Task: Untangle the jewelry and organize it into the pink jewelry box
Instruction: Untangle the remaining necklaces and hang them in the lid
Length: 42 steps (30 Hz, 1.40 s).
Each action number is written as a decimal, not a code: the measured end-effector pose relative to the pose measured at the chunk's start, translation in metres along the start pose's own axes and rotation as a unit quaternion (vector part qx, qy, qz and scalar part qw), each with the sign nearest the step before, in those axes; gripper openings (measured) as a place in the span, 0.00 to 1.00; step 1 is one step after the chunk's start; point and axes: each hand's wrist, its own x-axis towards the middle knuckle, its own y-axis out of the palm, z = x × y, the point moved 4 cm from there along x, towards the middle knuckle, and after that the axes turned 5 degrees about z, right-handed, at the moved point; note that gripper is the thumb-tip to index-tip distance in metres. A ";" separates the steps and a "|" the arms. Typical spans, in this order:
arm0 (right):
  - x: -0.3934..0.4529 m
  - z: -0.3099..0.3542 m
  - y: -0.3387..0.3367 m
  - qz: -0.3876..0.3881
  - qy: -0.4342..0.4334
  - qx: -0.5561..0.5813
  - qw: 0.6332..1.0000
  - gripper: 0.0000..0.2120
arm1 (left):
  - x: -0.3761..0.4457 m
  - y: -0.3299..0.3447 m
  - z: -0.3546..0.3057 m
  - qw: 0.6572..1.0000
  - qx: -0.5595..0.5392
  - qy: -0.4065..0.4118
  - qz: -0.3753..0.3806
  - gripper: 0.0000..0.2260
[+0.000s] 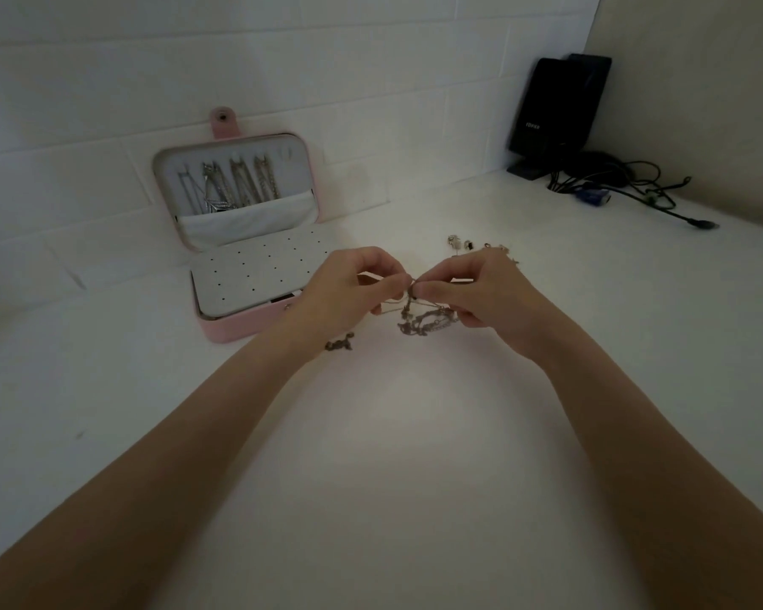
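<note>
A tangled clump of silver chains [423, 321] hangs between my two hands just above the white table. My left hand [349, 286] pinches one strand of it with thumb and fingertips. My right hand [476, 292] pinches the tangle close beside the left fingertips. The pink jewelry box [230, 332] stands open to the left, its lid leaning on the wall with several silver necklaces [230, 187] hung inside above a white pocket. Its base holds a white perforated panel [247, 275]. A small dark chain piece [340, 344] lies by my left wrist.
Several small rings and earrings [472, 246] lie on the table behind my right hand. A black speaker [551, 112] stands in the far right corner with a bundle of black cables [626, 182] beside it. A white tiled wall runs along the back.
</note>
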 end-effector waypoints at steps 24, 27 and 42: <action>0.001 0.001 -0.017 -0.078 -0.061 0.169 0.981 0.08 | -0.002 -0.008 -0.005 0.999 0.024 0.023 0.008 0.06; 0.001 0.001 -0.016 -0.088 -0.066 0.187 0.976 0.08 | -0.002 -0.003 -0.007 0.996 0.087 0.022 0.014 0.07; 0.002 0.007 -0.010 -0.083 -0.078 0.236 0.965 0.09 | -0.011 -0.019 -0.022 0.973 -0.225 -0.056 0.023 0.07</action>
